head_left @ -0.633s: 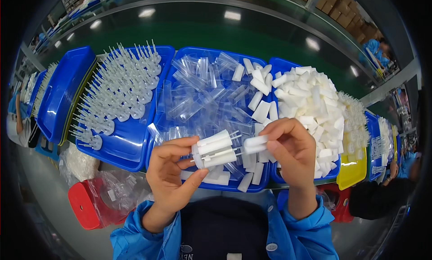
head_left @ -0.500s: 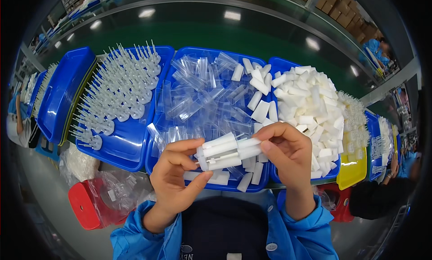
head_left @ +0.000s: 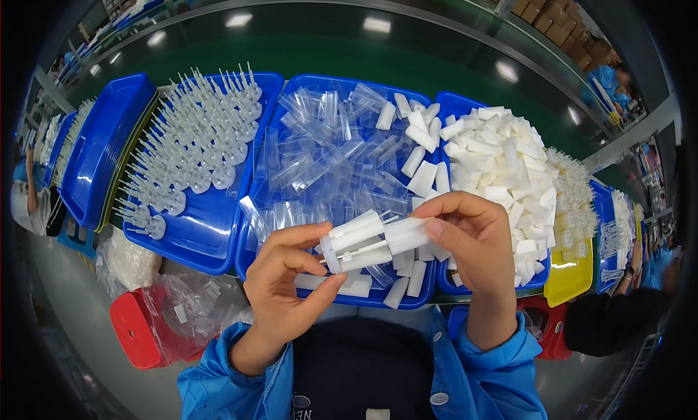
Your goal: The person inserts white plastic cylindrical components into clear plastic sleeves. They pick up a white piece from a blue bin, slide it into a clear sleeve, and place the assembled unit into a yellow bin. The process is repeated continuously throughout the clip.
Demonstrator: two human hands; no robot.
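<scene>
Between my two hands, above the front of the middle blue tray, is an assembly of white foam pieces (head_left: 356, 229) around thin pale rods with a round clear plastic base (head_left: 331, 254). My left hand (head_left: 280, 285) is closed on that base, thumb below and fingers above. My right hand (head_left: 476, 238) pinches the white foam end (head_left: 407, 235) between thumb and fingers, some of it in what looks like a clear sleeve. A narrow gap in the middle shows the rods. The right fingertips hide part of that end.
The middle tray (head_left: 291, 86) holds clear plastic sleeves (head_left: 313, 158) and some white foam blocks. Left of it, a blue tray (head_left: 193, 238) carries rodded discs (head_left: 196, 144). A foam heap (head_left: 502, 158) fills the right tray; a yellow tray (head_left: 567, 278) adjoins it. A red stool (head_left: 138, 333) stands below.
My right hand has shifted slightly right, and its fingers now lie a little differently on the foam end. My left hand has barely moved and keeps its grip on the base.
</scene>
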